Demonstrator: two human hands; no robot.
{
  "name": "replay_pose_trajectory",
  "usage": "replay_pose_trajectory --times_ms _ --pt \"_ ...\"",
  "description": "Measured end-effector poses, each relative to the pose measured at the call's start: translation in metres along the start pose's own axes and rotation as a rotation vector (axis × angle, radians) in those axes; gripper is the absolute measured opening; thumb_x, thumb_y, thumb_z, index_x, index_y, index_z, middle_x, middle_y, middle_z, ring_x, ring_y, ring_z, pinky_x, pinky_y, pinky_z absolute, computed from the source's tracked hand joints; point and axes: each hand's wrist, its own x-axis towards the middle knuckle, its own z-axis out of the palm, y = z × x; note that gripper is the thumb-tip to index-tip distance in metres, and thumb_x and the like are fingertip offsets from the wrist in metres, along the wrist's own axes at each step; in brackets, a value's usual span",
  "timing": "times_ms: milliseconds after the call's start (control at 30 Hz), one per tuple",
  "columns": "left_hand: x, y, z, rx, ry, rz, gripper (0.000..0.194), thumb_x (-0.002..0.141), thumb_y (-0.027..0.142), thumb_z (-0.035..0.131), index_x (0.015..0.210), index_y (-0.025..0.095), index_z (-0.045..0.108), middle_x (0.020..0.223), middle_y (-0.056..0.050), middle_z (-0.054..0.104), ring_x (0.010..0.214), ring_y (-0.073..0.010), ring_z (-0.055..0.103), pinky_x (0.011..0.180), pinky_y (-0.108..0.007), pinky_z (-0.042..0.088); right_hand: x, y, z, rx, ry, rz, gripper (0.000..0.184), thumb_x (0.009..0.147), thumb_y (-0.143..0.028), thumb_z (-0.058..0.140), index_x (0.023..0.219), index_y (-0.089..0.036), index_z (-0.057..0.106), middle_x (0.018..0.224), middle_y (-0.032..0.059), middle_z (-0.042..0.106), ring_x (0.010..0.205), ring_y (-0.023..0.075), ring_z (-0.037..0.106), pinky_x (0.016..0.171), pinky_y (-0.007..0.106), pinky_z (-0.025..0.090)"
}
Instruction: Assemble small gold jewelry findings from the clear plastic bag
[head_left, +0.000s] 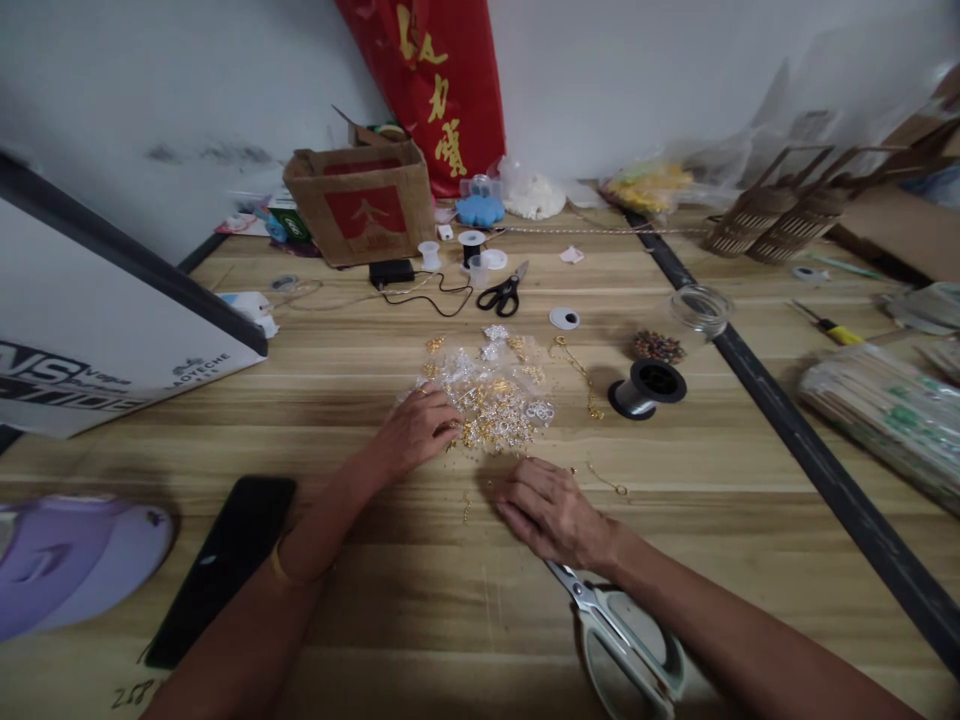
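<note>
Wooden table (420, 600), seen from above. Left hand (421, 428): fingers slightly parted at the left edge of the central bead pile (499, 410), grip apparently empty (fingertips blurred). Right hand (553, 508): fingers curled, contents indeterminable, at the pile's five o'clock; large scissors (611, 640) lie beside its wrist.

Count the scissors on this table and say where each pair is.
2: a black-handled pair beyond the small beads, and a larger pale-handled pair by the right hand. The paper bag could hide more.
</note>
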Motion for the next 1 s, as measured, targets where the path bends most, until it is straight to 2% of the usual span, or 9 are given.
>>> replay_pose_trajectory --times_ms 100,167,367,600,733,867,1000 --pt "0.001 0.005 0.003 0.016 0.003 -0.003 0.02 0.089 0.027 0.058 0.104 0.017 0.066 0.088 -0.006 0.061 0.091 -0.0208 0.05 0.089 -0.036 0.041 0.0 0.001 0.001 0.001 -0.002 -0.002 0.012 0.091 -0.014 0.049 0.082 -0.015 0.057 0.071 0.0041 0.056 0.067 0.0159 0.051 0.063 0.03 0.046" --pt "0.001 0.007 0.006 0.02 0.0 0.014 0.022 0.09 0.028 0.056 0.106 0.017 0.066 0.09 -0.007 0.06 0.093 -0.0214 0.05 0.089 -0.036 0.041 -0.001 0.002 0.001 0.002 -0.003 -0.005 0.012 0.091 -0.014 0.049 0.083 -0.015 0.057 0.072 0.0042 0.056 0.068 0.016 0.051 0.063 0.03 0.046" --pt "0.001 0.005 0.008 -0.001 -0.006 0.034 0.014 0.09 0.02 0.053 0.087 0.018 0.067 0.084 -0.005 0.059 0.088 -0.0192 0.051 0.088 -0.035 0.041 -0.002 0.003 0.001 0.01 -0.012 0.0 0.012 0.092 -0.014 0.049 0.084 -0.015 0.058 0.073 0.0044 0.057 0.069 0.016 0.052 0.065 0.03 0.047" --pt "0.003 0.005 0.004 -0.062 0.028 0.022 0.015 0.087 0.019 0.057 0.073 0.017 0.062 0.074 -0.003 0.059 0.081 -0.0174 0.051 0.082 -0.032 0.043 0.0 0.001 -0.001 0.014 0.009 -0.002 0.011 0.091 -0.013 0.048 0.085 -0.015 0.057 0.072 0.0043 0.057 0.068 0.016 0.051 0.064 0.029 0.046" --pt "0.004 0.014 0.007 -0.064 0.082 -0.02 0.011 0.088 0.02 0.055 0.086 0.018 0.066 0.087 -0.004 0.06 0.09 -0.019 0.051 0.088 -0.036 0.043 0.002 0.001 -0.001 0.01 0.016 0.001 0.011 0.092 -0.013 0.048 0.085 -0.016 0.056 0.072 0.0041 0.057 0.068 0.0158 0.052 0.064 0.029 0.045" --pt "0.005 0.025 0.014 -0.006 0.103 0.004 0.022 0.088 0.021 0.056 0.107 0.02 0.065 0.108 -0.009 0.054 0.106 -0.0241 0.046 0.095 -0.043 0.042 0.003 0.001 -0.002 0.013 0.018 0.0 0.013 0.092 -0.014 0.047 0.084 -0.016 0.056 0.072 0.0043 0.057 0.068 0.0159 0.052 0.063 0.029 0.045" --pt "0.005 0.03 0.017 0.034 0.075 0.054 0.021 0.088 0.022 0.055 0.107 0.019 0.064 0.108 -0.01 0.053 0.11 -0.0261 0.043 0.098 -0.045 0.041 0.002 0.002 -0.001 0.007 0.027 -0.001 0.013 0.092 -0.013 0.047 0.082 -0.015 0.056 0.072 0.0046 0.057 0.068 0.0159 0.051 0.064 0.03 0.045"
